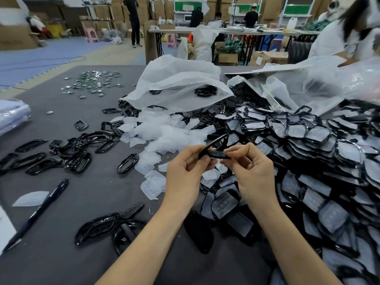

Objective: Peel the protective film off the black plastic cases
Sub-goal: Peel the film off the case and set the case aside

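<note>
Grey table (61,254), workshop behind. I see left hand (183,173) and right hand (254,173) each pinching an end of one black case (216,154), mid-air beside film-covered pile (308,145); peeled films (162,136) nearby.

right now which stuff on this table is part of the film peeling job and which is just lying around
Part of the job:
- black case, pinched by left hand and right hand
- heap of film-covered cases
- pile of peeled films
- bare black frames

Lying about:
- pen
- green circuit boards
</note>
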